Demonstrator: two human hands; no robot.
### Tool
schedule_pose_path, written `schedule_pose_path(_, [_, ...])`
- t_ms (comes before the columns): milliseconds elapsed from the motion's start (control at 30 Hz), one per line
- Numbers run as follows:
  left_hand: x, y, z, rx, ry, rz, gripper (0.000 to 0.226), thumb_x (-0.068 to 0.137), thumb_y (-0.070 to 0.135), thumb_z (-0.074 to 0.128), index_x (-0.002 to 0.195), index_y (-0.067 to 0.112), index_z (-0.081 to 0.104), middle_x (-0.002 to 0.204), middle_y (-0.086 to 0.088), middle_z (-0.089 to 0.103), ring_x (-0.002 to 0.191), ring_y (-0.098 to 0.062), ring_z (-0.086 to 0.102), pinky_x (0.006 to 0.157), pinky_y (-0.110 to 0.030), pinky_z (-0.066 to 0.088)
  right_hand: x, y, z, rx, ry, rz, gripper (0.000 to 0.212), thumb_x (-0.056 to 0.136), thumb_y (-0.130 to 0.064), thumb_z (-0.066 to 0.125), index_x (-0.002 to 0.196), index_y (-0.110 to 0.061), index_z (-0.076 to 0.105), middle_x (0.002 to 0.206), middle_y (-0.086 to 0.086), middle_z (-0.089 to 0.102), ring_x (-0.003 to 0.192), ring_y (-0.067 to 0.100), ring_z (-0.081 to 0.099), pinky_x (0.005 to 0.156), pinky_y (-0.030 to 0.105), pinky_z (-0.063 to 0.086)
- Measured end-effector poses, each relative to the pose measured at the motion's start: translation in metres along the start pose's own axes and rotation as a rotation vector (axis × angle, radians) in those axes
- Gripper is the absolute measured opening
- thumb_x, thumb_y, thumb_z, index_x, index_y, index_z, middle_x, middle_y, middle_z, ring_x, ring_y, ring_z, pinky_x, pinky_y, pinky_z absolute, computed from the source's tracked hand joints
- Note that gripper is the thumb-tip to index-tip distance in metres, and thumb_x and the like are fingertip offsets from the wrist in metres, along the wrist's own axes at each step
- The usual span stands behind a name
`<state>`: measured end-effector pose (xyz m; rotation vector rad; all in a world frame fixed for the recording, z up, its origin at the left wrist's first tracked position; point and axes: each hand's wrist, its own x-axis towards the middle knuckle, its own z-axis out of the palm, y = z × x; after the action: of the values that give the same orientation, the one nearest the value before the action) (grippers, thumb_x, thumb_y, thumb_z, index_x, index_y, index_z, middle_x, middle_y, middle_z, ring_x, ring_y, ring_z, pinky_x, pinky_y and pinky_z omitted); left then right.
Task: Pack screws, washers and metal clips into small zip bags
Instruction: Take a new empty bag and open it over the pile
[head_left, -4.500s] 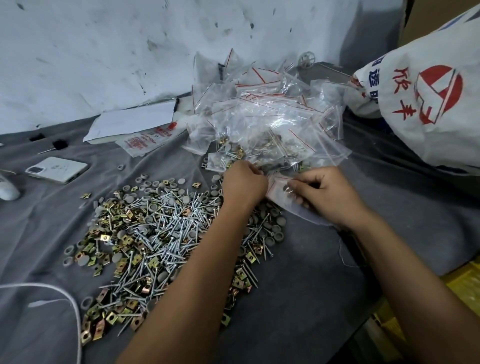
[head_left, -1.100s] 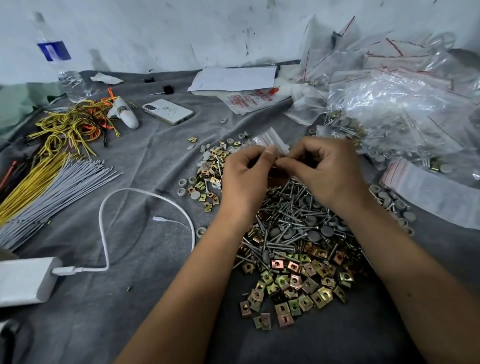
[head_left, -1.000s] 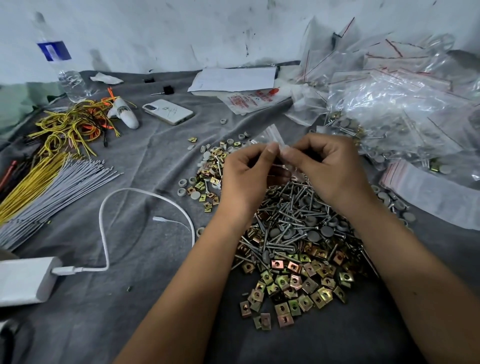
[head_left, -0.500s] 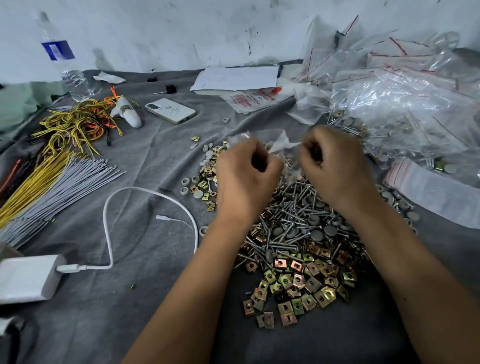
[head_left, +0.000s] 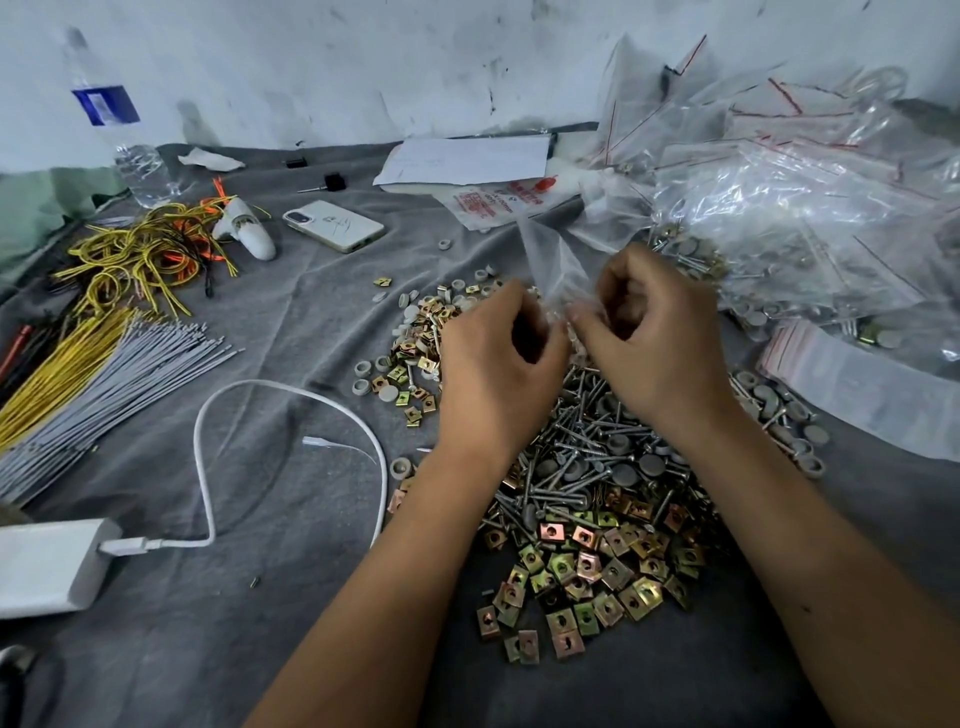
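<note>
A small clear zip bag (head_left: 550, 260) stands up between my two hands over the hardware pile. My left hand (head_left: 493, 358) and my right hand (head_left: 654, 338) each pinch its lower edge, fingers curled, knuckles toward me. Below them lie long silver screws (head_left: 587, 441), grey round washers (head_left: 649, 465) and brass-coloured square metal clips (head_left: 587, 566), heaped on the grey cloth (head_left: 291, 322). More washers and clips (head_left: 415, 343) spread to the left of my left hand. What the bag holds is hidden by my fingers.
A heap of filled zip bags (head_left: 810, 218) fills the back right, with a stack of flat bags (head_left: 862, 384) in front. A phone (head_left: 332, 226), water bottle (head_left: 119, 140), wire bundles (head_left: 93, 353), power bank (head_left: 47, 566) with white cable (head_left: 291, 395) and papers (head_left: 467, 161) lie left and behind.
My view swung from the bag heap to the hardware pile. In the last second my hands pulled slightly apart, then came together again, and the bag now stands up taller between them.
</note>
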<state>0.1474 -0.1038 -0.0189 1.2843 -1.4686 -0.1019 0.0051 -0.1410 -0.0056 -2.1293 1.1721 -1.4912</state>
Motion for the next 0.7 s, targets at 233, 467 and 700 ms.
schedule_pose_path(233, [0.007,-0.001,-0.01,-0.016,0.163,0.041,0.018,0.073,0.003,0.068,0.075,0.015,0.055,0.062,0.007,0.056,0.054,-0.014,0.054,0.049,-0.03,0.045,0.009,0.013,-0.005,0.148,0.031,0.256,0.031,0.084,-0.01,0.079,0.077,-0.028,0.055,0.075,0.002,0.068,0.069,0.025,0.07,0.058,0.043,0.059])
schedule_pose_path(467, [0.018,-0.006,-0.039,0.243,0.425,-0.087,0.008,0.078,0.008,0.061,0.08,0.014,0.056,0.07,0.003,0.058,0.066,-0.018,0.056,0.059,-0.034,0.041,0.005,0.023,-0.016,-0.218,-0.443,-0.086,0.026,0.086,-0.044,0.074,0.105,-0.027,0.071,0.102,-0.013,0.065,0.096,0.004,0.05,0.082,0.017,0.035])
schedule_pose_path(700, [0.008,-0.008,-0.028,0.513,-0.074,-0.125,0.007,0.082,0.004,0.065,0.084,0.011,0.066,0.092,-0.004,0.062,0.092,-0.024,0.056,0.072,-0.039,0.049,0.009,0.026,-0.013,-0.414,-0.643,0.021,0.022,0.089,-0.044,0.072,0.106,-0.03,0.069,0.106,-0.011,0.05,0.114,0.019,0.043,0.096,0.039,0.038])
